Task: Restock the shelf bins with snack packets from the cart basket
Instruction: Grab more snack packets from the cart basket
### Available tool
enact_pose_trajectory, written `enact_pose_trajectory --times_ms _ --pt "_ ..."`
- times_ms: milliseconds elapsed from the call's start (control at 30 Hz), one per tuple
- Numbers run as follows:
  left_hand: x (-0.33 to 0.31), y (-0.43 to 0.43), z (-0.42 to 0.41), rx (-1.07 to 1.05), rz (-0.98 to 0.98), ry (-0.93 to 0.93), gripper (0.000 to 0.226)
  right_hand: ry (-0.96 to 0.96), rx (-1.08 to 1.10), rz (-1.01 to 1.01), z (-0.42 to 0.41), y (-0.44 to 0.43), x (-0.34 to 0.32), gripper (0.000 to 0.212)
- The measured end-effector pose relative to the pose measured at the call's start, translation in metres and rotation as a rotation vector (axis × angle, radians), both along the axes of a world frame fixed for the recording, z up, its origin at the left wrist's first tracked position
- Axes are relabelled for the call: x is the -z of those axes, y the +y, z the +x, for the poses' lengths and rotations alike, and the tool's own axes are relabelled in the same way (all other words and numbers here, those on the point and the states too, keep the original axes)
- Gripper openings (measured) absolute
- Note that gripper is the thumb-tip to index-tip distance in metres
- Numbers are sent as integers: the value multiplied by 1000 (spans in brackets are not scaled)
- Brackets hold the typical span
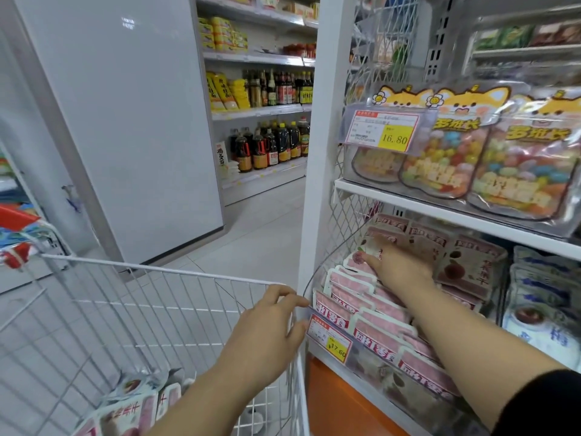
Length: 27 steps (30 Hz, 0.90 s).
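A clear plastic shelf bin (317, 269) on the lower shelf is filled with pink snack packets (374, 313). My right hand (399, 265) reaches into the bin and lies flat on the packets at its back, fingers spread. My left hand (270, 322) touches the bin's front left corner, with its fingers at the clear rim by the price tag (330, 339). More pink and white snack packets (132, 407) lie at the bottom of the white wire cart basket (157, 269) on my lower left.
Above the bin, a shelf holds bags of coloured candy (446, 162) behind a price label (382, 130). Blue and white packets (540, 303) fill the neighbouring bin on the right. Bottles (270, 146) line shelves across the aisle. A white pillar (323, 121) frames the shelf.
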<state>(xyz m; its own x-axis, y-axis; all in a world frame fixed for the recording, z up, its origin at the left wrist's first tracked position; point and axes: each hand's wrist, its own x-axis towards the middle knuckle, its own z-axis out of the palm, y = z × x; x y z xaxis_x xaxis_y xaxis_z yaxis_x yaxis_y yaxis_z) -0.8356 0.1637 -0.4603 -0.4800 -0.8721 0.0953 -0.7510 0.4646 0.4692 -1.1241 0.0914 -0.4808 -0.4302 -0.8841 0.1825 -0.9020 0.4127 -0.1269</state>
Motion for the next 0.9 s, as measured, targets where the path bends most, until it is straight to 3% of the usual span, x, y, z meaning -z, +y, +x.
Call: enact_pose_trajectory --times_ms 200,333,500,600,700,900 --pt "2 0 -1 0 0 6 36 93 7 16 5 1 1 64" --pt "0 -3 3 8 -4 44 37 3 21 14 6 13 -5 69" --pt "-13 -16 33 -10 15 35 37 -30 -200 -176 53 40 -26 44" --pt "-21 -26 72 -69 57 -70 33 -283 -553 -324 109 54 -32 28" --pt "-14 -34 119 -157 104 -230 33 -468 -854 -260 165 62 -35 18" --pt "19 -39 166 -112 225 -623 39 -484 -971 -95 210 48 -11 18"
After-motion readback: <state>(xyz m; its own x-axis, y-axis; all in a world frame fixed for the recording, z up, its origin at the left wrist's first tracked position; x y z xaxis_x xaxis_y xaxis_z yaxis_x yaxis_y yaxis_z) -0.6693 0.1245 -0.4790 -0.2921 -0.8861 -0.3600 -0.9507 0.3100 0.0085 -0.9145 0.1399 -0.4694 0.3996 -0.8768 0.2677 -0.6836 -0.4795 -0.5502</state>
